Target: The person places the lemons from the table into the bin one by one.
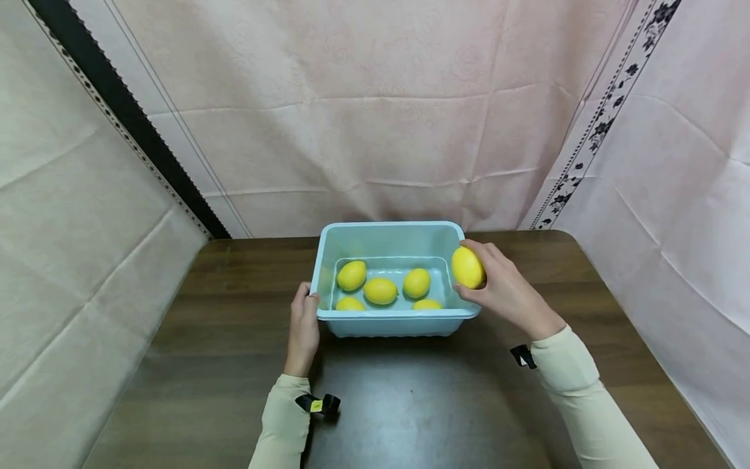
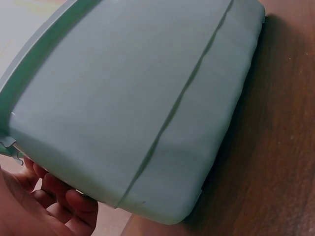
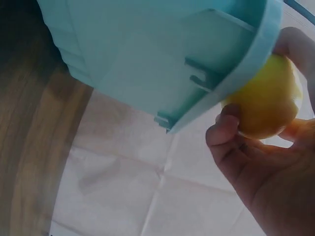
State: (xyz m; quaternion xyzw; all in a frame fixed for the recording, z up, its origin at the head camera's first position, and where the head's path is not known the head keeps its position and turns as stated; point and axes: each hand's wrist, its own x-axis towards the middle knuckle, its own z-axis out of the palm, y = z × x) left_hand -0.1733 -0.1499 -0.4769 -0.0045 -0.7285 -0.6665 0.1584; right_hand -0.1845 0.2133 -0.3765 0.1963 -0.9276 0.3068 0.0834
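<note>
A light blue plastic basin [image 1: 383,324] stands on the table with several yellow lemons in it, such as one lemon [image 1: 381,291] near its middle. My left hand [image 1: 302,329] grips the basin's left rim, thumb at the edge and curled fingers [image 2: 81,201] against the outer wall. At the right rim, my right hand [image 1: 504,286] holds another lemon [image 1: 467,268] between thumb and fingers. From the right wrist view, this lemon [image 3: 268,101] appears beside the rim, partly covered by the fingers. The near wall hides the lower parts of two lemons in front.
The brown wooden table [image 1: 234,365] carries the basin close to its far edge. Pale cloth [image 1: 375,130] hangs behind the table and on both sides. Each wrist wears a black strap [image 1: 319,404].
</note>
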